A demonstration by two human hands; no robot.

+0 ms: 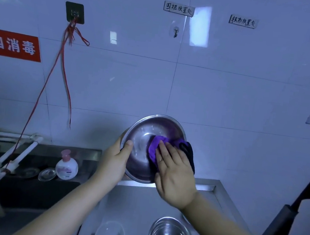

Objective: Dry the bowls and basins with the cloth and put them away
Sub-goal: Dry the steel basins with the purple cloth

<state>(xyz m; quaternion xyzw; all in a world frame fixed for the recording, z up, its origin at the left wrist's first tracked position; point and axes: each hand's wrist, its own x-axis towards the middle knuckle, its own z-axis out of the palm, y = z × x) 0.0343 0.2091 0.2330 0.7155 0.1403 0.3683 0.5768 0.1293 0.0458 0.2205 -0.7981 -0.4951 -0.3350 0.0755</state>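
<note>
Left hand (114, 161) grips tilted basin (144, 135); right hand (175, 175), fingers flat, presses half-hidden cloth (155, 148) inside

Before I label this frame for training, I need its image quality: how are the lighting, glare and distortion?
Head view: dim, with a blue-violet cast; bright window-like glare patches on the glossy white wall tiles; wide-angle bending curves the tile lines and edges. The round steel basin in the left hand shows soft highlights; the right hand presses the purple cloth inside, fairly sharp.
</note>
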